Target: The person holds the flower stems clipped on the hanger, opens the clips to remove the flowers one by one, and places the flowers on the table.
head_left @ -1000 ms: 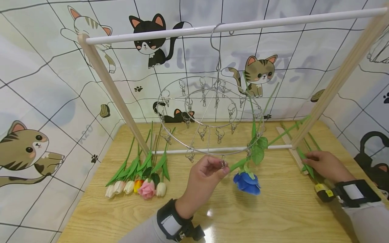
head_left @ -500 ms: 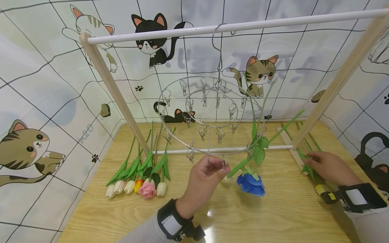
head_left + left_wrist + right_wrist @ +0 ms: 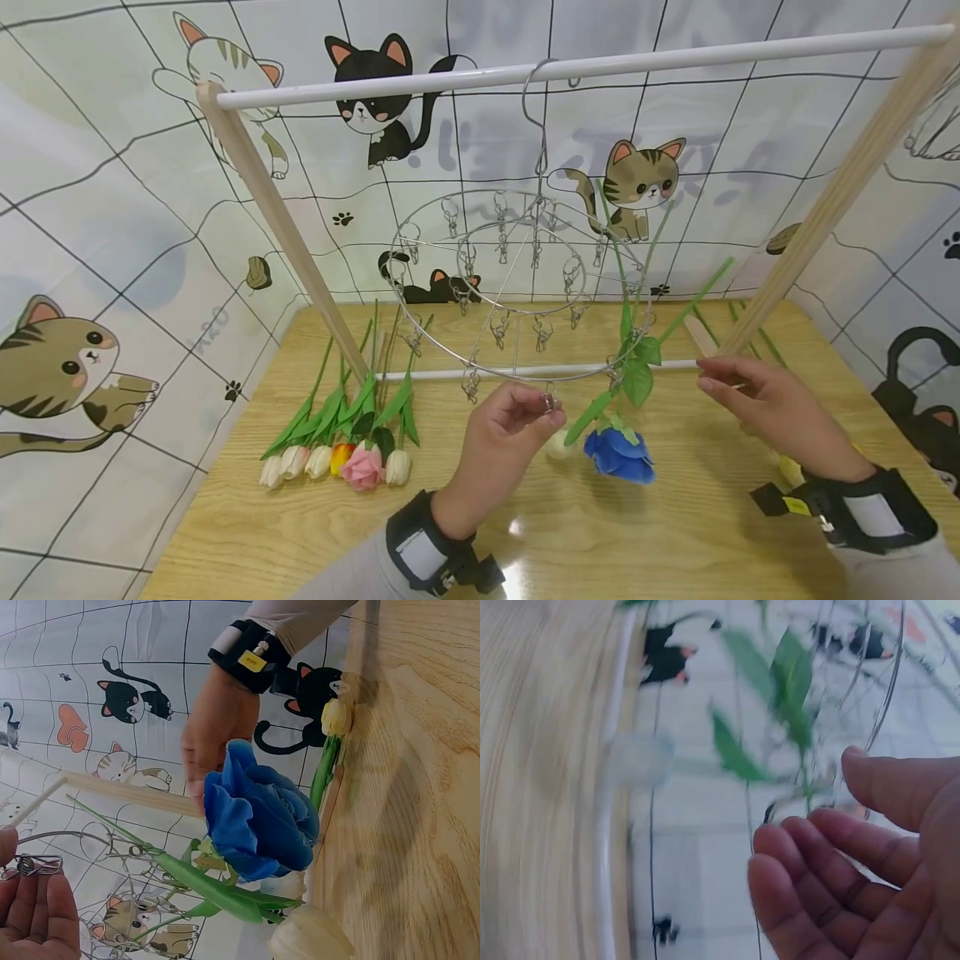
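My left hand (image 3: pixel 506 446) pinches a small metal clip (image 3: pixel 551 402) at the front of a round wire hanger (image 3: pixel 513 377). In the left wrist view the clip (image 3: pixel 37 865) lies between thumb and fingers. A blue rose (image 3: pixel 618 454) hangs head down at the hanger's right front, its green stem slanting up to the right. Behind it, a white tulip (image 3: pixel 561 446) is partly hidden. My right hand (image 3: pixel 787 412) is in the air to the right of the rose, holding nothing. Its fingers (image 3: pixel 780 900) are loosely bent, thumb apart, in the right wrist view.
A wooden stand with a white top bar (image 3: pixel 450 79) carries the hanger, which bears several other clips. Tulips and a pink rose (image 3: pixel 363 467) lie on the table (image 3: pixel 450 550) at left. A yellow tulip (image 3: pixel 337 716) lies at right, near the stand's foot.
My right hand has left the green leaves at the right and moved leftward, toward the hanger. The blue rose has shifted slightly right. My left hand stays on the clip.
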Tool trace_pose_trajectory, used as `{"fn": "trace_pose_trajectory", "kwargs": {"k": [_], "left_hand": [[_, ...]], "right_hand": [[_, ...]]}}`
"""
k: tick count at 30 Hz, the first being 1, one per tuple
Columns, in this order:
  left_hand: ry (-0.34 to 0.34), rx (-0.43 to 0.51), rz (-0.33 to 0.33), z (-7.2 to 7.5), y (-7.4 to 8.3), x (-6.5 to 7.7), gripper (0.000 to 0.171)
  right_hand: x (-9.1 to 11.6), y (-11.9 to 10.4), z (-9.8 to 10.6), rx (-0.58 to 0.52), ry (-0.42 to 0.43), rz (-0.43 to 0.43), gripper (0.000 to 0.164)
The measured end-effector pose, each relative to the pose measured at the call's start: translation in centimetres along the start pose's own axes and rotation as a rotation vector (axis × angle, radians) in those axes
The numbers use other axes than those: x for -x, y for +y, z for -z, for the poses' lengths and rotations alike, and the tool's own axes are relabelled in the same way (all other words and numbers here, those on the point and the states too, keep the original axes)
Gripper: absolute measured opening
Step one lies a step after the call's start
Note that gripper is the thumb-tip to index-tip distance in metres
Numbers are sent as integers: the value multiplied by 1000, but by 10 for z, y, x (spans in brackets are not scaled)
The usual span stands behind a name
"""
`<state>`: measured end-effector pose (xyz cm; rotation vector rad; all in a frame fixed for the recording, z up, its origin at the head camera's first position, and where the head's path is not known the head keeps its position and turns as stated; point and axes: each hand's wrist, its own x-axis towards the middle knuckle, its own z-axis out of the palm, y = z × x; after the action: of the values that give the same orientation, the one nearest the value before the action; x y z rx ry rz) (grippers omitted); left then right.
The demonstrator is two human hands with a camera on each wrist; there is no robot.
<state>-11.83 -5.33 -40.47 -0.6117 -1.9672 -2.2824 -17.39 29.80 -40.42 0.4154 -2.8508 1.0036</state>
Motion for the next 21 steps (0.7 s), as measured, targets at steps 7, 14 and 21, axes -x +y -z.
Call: {"fn": "trace_pose_trajectory", "kwargs": {"k": [7, 14, 21], "left_hand": [[-5, -6, 6, 0, 0, 0, 21], [-15, 7, -7, -1, 0, 0, 20], [-17, 3, -9, -1, 0, 0, 20]], "right_hand": [[1, -43, -18, -223, 10, 143, 33], [-8, -58, -41, -435, -96, 164, 37], [-11, -61, -61, -571, -141, 108, 44]]}}
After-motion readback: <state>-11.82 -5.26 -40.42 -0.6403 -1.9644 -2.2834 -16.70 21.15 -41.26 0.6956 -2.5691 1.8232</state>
